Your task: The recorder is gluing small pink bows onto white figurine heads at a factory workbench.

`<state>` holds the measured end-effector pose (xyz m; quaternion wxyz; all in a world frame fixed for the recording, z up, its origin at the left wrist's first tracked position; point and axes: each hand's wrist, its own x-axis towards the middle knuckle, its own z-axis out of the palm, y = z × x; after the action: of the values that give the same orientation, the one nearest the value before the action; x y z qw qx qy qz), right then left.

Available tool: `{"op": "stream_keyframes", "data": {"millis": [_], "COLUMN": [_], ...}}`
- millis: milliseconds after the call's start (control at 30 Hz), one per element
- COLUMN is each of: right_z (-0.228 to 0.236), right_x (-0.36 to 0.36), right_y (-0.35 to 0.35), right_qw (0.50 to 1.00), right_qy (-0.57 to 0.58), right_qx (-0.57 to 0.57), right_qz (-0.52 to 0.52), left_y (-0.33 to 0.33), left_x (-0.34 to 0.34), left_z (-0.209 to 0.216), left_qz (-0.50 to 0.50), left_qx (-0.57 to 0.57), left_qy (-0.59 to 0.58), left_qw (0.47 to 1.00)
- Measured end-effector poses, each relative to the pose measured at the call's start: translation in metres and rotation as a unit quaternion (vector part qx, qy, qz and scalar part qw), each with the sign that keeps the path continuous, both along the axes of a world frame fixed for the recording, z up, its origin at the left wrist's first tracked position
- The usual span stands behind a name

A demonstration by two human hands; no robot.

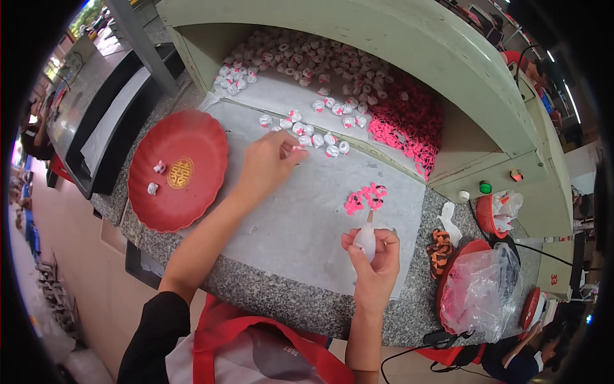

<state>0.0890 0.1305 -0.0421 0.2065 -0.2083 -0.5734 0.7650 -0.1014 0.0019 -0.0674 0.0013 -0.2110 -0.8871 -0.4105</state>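
My left hand reaches over the white paper sheet, fingers pinched on a small white piece with pink on it. Several similar small white pieces lie scattered just beyond its fingertips. In my right hand is a small white squeeze bottle with a narrow pointed tip. Its tip points away from me, close to a little heap of pink and black bits on the sheet. Two more of the white pieces rest in a red scalloped dish at the left.
A pale green shelf stands over the far side, holding a mass of white pieces and a pink pile. To the right are a red basket, a clear plastic bag and an orange-black scrunchie. A black tray sits far left.
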Motion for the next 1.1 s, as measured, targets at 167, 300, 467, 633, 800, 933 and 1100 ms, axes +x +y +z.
{"op": "stream_keyframes", "data": {"millis": [167,300,467,633,800,933,1100], "right_z": [0.022,0.029,0.024,0.028,0.028,0.024,0.022], "right_x": [0.017,0.030,0.032,0.042,0.038,0.037,0.034], "right_y": [-0.001,-0.008,-0.020,-0.021,-0.014,-0.013,-0.012], "right_qw": [0.997,0.987,0.956,0.914,0.879,0.882,0.874], "right_qy": [-0.001,0.029,0.066,0.054,0.153,0.157,0.164], "right_qx": [0.049,0.108,0.212,0.388,0.443,0.436,0.448], "right_qz": [-0.053,-0.120,-0.193,-0.108,-0.092,-0.087,-0.095], "left_y": [-0.008,-0.007,-0.005,-0.006,0.002,0.003,0.004], "left_x": [0.071,0.086,0.102,0.115,0.117,0.118,0.117], "left_z": [0.026,0.033,0.038,0.044,0.050,0.046,0.044], "left_qz": [-0.089,-0.093,-0.160,-0.161,-0.157,-0.159,-0.161], "left_qx": [0.514,0.517,0.395,0.317,0.389,0.405,0.405], "left_qy": [-0.519,-0.619,-0.323,-0.234,-0.266,-0.266,-0.256], "left_qw": [0.677,0.584,0.845,0.905,0.868,0.860,0.863]}}
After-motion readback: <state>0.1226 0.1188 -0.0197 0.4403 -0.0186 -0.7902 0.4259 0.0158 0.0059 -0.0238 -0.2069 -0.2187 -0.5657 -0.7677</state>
